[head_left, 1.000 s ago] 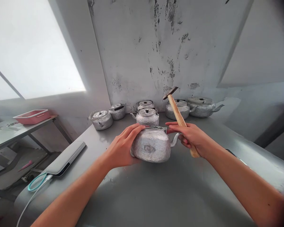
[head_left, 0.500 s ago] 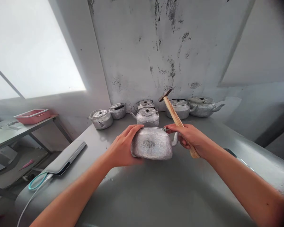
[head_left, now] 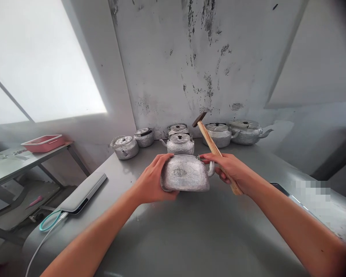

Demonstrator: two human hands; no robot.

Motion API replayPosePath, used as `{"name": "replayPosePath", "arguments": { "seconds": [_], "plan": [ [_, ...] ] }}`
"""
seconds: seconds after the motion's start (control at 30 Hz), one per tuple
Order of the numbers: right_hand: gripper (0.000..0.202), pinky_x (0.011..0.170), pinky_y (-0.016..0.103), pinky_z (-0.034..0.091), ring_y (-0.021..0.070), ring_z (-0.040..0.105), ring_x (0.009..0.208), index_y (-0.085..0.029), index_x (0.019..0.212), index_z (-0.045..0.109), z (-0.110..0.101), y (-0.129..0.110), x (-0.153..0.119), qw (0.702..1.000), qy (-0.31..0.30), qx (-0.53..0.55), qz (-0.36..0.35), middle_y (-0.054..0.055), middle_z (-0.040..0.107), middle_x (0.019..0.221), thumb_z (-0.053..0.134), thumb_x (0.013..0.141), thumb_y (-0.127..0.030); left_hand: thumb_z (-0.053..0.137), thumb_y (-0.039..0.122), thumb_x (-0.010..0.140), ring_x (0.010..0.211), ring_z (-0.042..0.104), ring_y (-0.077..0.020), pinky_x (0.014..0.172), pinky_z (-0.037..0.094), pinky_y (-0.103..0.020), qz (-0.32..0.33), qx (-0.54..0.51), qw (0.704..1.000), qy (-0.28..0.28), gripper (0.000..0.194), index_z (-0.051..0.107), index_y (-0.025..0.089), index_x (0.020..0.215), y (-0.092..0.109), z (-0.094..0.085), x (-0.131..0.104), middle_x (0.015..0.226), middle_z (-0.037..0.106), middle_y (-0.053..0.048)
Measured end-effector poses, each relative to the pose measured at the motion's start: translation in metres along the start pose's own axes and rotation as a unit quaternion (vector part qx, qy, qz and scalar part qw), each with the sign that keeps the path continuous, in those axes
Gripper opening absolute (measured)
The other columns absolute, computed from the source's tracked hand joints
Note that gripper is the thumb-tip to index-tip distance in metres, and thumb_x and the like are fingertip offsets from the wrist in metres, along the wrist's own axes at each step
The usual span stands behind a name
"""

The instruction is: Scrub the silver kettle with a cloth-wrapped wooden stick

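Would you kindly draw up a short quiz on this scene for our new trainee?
1. Short answer: which hand grips the dark-headed hammer with a pale wooden handle?

2. True or false: on the rounded silver metal kettle held by the left hand, the curved silver spout is on the opposite side from that hand.

3. Multiple choice: how many other silver metal kettles can be seen standing on the smooth grey table?
A) Two
B) Six
C) Ten

Key: 1. The right hand. 2. True. 3. B.

A likely window point(head_left: 43, 61) glows beside the stained wall point(head_left: 161, 69).
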State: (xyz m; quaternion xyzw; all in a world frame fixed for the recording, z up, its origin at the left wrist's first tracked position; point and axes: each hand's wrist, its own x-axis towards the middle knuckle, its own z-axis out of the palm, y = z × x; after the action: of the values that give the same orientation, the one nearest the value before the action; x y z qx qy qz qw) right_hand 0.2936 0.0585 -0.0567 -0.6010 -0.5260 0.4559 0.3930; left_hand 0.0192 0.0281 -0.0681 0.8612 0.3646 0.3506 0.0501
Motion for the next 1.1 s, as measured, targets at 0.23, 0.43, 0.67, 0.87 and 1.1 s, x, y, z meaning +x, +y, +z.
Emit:
{"name": "replayPosePath", "arguments": {
  "seconds": [0.23, 0.43, 0.67, 0.87, 1.1],
  "plan": [
    [0.05, 0.037, 0.02, 0.027, 0.007, 0.035, 0.043, -0.022, 0.112, 0.073, 0.001, -0.003, -0.006, 1.0, -0.018, -0.009, -0.009, -0.005, 0.046, 0.059, 0.067, 0.08, -0.06, 0.078, 0.03, 0.065, 0.128, 0.049, -0.0303, 0.108, 0.042, -0.042, 0.008, 0.001, 1.0, -0.024, 0.092, 0.031, 0.024, 0.144, -0.003, -0.005, 0.0, 0.139, 0.046, -0.012],
    [0.047, 0.036, 0.019, 0.026, 0.0073, 0.035, 0.043, -0.022, 0.112, 0.073, 0.006, -0.011, -0.016, 0.999, -0.024, -0.013, -0.017, -0.007, 0.039, 0.055, 0.067, 0.081, -0.057, 0.077, 0.03, 0.068, 0.14, 0.036, -0.0318, 0.115, 0.034, -0.044, 0.03, 0.026, 0.998, -0.041, 0.104, 0.019, 0.022, 0.154, 0.008, -0.012, -0.001, 0.152, 0.032, -0.014],
    [0.046, 0.034, 0.019, 0.026, 0.0086, 0.034, 0.042, -0.022, 0.11, 0.073, 0.009, -0.017, -0.024, 0.999, -0.035, -0.007, -0.03, -0.008, 0.036, 0.049, 0.069, 0.08, -0.056, 0.075, 0.029, 0.068, 0.133, 0.043, -0.0321, 0.115, 0.032, -0.046, 0.061, 0.093, 0.994, -0.008, 0.092, 0.031, 0.023, 0.149, 0.019, -0.012, -0.001, 0.144, 0.043, -0.012],
    [0.061, 0.032, 0.02, 0.026, 0.0063, 0.034, 0.04, -0.023, 0.112, 0.072, 0.007, -0.014, -0.02, 0.998, -0.048, 0.033, -0.036, 0.002, 0.065, 0.075, 0.049, 0.085, -0.073, 0.078, 0.026, 0.063, 0.131, 0.045, -0.0314, 0.11, 0.039, -0.043, 0.055, 0.106, 0.993, -0.015, 0.098, 0.031, 0.024, 0.148, 0.016, -0.011, -0.001, 0.143, 0.044, -0.011],
    [0.055, 0.033, 0.022, 0.025, 0.0042, 0.028, 0.035, -0.021, 0.108, 0.073, 0.001, -0.01, -0.012, 0.998, -0.032, 0.054, -0.032, 0.003, 0.066, 0.075, 0.048, 0.089, -0.066, 0.078, 0.026, 0.06, 0.133, 0.043, -0.0314, 0.107, 0.042, -0.043, 0.038, 0.088, 0.995, -0.025, 0.102, 0.027, 0.027, 0.149, 0.016, -0.009, -0.001, 0.145, 0.041, -0.01]
  ]
}}
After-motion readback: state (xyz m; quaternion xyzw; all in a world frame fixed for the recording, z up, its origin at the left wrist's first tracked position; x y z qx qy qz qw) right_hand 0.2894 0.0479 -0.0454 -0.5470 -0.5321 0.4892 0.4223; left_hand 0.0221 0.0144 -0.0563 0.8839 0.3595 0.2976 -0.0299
